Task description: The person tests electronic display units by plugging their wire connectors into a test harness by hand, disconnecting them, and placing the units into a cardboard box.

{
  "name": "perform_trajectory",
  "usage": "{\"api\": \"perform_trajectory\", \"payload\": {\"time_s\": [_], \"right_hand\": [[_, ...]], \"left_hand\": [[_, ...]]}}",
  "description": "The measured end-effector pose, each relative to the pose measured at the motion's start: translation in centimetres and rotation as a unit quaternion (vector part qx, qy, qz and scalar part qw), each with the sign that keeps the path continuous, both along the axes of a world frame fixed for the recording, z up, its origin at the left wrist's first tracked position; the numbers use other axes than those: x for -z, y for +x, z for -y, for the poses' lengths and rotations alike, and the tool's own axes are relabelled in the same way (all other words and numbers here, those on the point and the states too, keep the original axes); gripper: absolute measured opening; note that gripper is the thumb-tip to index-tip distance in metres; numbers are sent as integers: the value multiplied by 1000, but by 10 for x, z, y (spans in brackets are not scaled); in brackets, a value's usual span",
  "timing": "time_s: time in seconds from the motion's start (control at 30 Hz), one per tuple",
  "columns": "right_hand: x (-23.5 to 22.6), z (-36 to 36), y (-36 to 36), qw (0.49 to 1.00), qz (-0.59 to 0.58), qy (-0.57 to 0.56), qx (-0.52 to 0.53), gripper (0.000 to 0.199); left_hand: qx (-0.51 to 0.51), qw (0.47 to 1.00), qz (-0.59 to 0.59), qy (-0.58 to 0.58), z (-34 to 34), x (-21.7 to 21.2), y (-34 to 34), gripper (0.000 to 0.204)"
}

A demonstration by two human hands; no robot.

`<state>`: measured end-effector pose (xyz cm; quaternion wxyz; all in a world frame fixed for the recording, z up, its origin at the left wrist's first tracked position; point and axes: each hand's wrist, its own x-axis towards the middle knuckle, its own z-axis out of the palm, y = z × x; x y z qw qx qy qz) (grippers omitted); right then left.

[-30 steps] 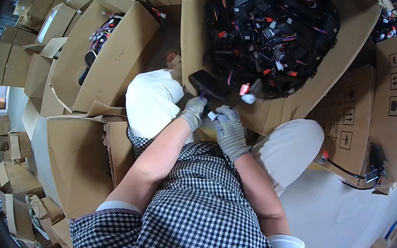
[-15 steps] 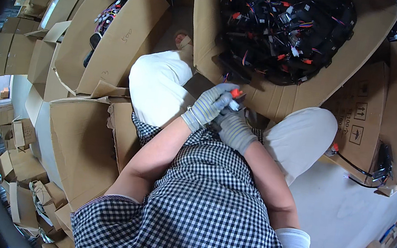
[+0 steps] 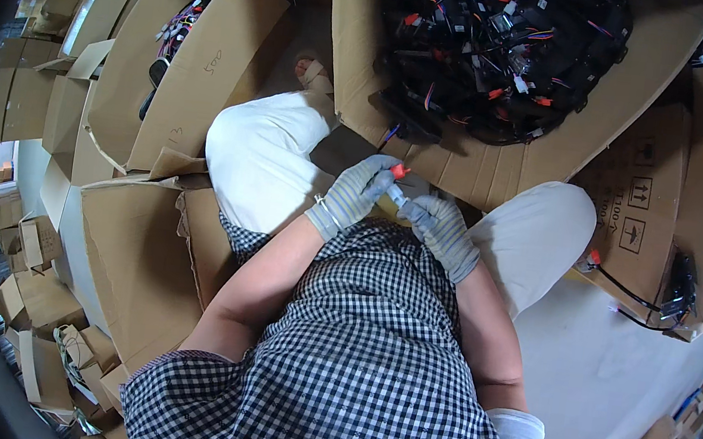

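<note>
Both my hands wear grey striped work gloves and meet above my lap. My left hand (image 3: 358,190) is closed, with a red plug connector (image 3: 399,171) sticking out at its fingertips. A white plug connector (image 3: 397,194) shows at the fingers of my right hand (image 3: 443,232), which is closed on it. The two connectors are close together; whether they touch, I cannot tell. Any wires behind them are hidden by the gloves. Just beyond my hands, a large cardboard box (image 3: 461,170) holds a heap of black parts (image 3: 482,61) with coloured wires and red and white connectors.
An open carton (image 3: 202,85) with wired parts stands at the left, and another open carton (image 3: 129,233) sits beside my left knee. On the right, a carton (image 3: 636,196) stands near a black cable with a red connector (image 3: 594,257). More cartons line the far left.
My hands have drawn apart a little; the right one has shifted right. The red and white connectors, stacked closely before, now show separately between the hands.
</note>
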<state>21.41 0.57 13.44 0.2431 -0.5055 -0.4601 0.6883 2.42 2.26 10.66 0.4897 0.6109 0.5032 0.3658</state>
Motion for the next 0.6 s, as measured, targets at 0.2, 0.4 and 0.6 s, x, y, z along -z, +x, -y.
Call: {"api": "perform_trajectory", "payload": {"time_s": [0.2,0.4,0.6], "right_hand": [[14,-1,-6,988,-137,-59,28,25],[14,-5,2,963,-167,-205,-54,24],[18,-7,-1,964,-90,-230,-103,23]], "left_hand": [[22,999,-23,-1,9,-15,-12,32],[85,992,-31,-89,23,-12,-11,30],[120,980,-20,-157,31,11,-18,33]]}}
